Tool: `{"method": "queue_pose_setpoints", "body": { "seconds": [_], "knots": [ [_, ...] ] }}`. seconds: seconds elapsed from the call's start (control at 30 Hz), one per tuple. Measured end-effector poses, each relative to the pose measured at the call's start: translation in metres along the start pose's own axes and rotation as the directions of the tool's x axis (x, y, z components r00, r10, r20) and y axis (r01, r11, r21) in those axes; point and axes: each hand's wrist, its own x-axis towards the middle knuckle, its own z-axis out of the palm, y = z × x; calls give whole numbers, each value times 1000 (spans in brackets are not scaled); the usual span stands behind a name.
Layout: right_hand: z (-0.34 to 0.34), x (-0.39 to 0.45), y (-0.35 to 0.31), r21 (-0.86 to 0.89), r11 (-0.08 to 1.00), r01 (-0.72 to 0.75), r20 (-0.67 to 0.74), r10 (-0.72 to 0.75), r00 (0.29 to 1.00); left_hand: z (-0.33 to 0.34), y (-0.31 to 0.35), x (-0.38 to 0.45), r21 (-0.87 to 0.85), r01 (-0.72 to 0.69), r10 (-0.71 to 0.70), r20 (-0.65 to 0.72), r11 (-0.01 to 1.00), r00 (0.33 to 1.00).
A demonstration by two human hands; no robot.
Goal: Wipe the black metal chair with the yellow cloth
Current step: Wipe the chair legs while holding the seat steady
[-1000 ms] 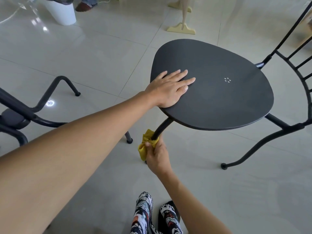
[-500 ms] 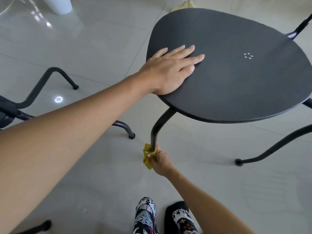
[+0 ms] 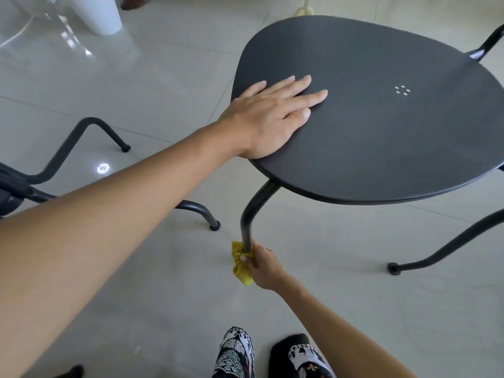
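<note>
1. One pale tiled floor (image 3: 163, 77) fills the view, glossy, with a small bright light reflection at about 9 o'clock.
2. The black metal chair (image 3: 381, 132) takes up the 1 to 3 o'clock part of the frame; its rounded seat has a ring of small holes near the middle, and part of its back frame shows at the far right edge.
3. A second black chair frame (image 3: 68, 148) stands at 9 o'clock, well apart from the first, with two curved legs ending on the tiles.
4. The left hand (image 3: 270, 118) lies flat, palm down, fingers spread slightly, on the seat's edge nearest 9 o'clock.
5. A white tapered container (image 3: 101, 15) sits on the floor at 11 o'clock.
6. Patterned black-and-white trouser legs (image 3: 234, 353) show at 6 o'clock.
7. The chair's front leg (image 3: 253, 211) curves down from under the seat, just below centre.
8. The right hand (image 3: 259, 266) is closed around the lower part of that leg, low near the floor, gripping the cloth against the tube.
9. The yellow cloth (image 3: 240, 264) is bunched in that grip, wrapped round the leg, its loose end hanging out toward 7 o'clock.
</note>
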Motion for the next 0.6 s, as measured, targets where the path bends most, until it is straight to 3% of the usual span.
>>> {"method": "queue_pose_setpoints", "body": {
  "seconds": [0.37,0.47,0.6],
  "knots": [
    [-83,-64,-116,-60,945,323,-203,-328,923,1,0,0,9,6,-5,-16,1000,1000],
    [-100,-76,-136,119,939,322,-280,-279,918,1,0,1,14,1,0,-20,1000,1000],
    [-107,-74,-145,443,826,349,-375,-183,909,2,-1,1,24,-3,4,-31,1000,1000]
  ]
}}
